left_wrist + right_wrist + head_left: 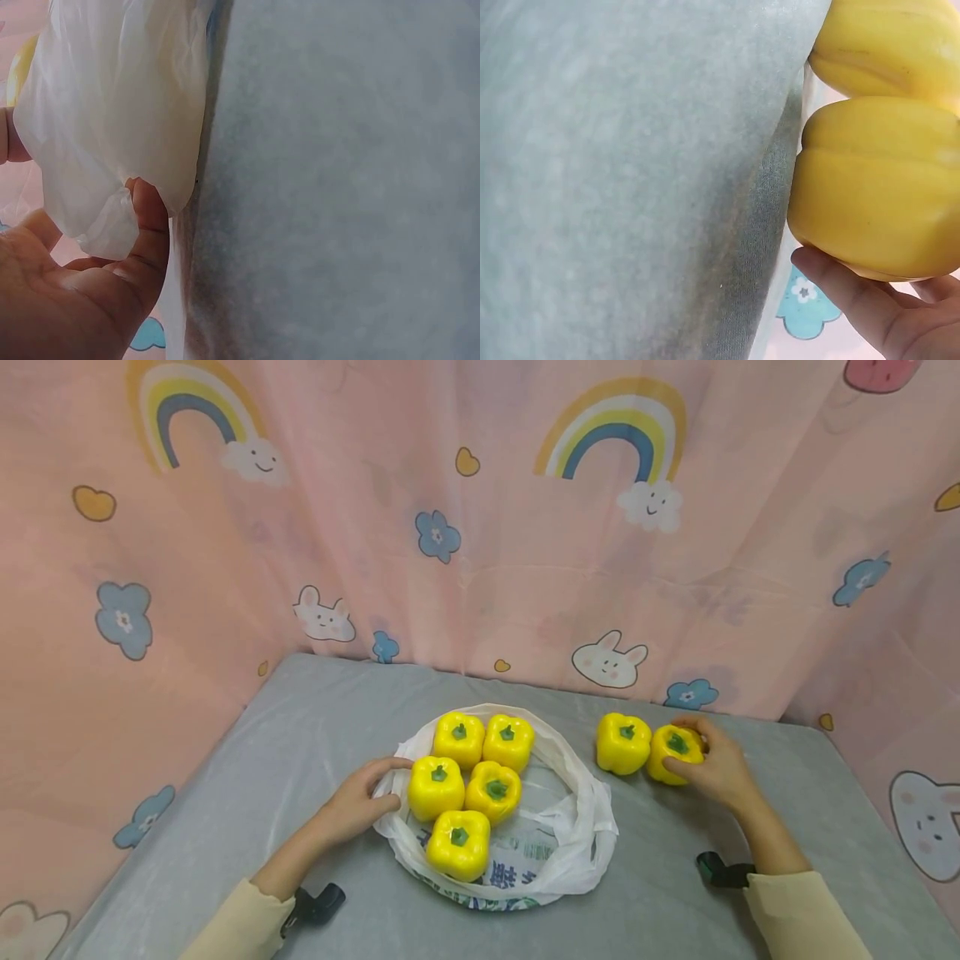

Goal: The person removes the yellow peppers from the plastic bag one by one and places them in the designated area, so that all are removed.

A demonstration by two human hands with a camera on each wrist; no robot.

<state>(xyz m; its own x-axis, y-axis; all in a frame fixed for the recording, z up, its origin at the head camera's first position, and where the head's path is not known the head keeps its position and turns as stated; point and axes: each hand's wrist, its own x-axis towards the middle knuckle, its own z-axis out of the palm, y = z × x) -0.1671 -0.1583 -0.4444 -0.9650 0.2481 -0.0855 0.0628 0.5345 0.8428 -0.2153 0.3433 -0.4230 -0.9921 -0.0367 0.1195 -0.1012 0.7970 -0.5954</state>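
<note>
An open white plastic bag lies spread on the table, with several yellow bell peppers standing stem-up inside it. My left hand holds the bag's left edge; in the left wrist view its fingers bend against the crumpled plastic bag. Over to the right, my right hand grips a yellow bell pepper, thumb on the near side and fingers on the far side. A second yellow bell pepper stands right beside it. In the right wrist view, fingers reach under the gripped bell pepper.
A grey cloth covers the table. Behind it and along both sides hangs a pink curtain printed with rainbows and rabbits. A black strap-on device sits at the left wrist, another black device at the right.
</note>
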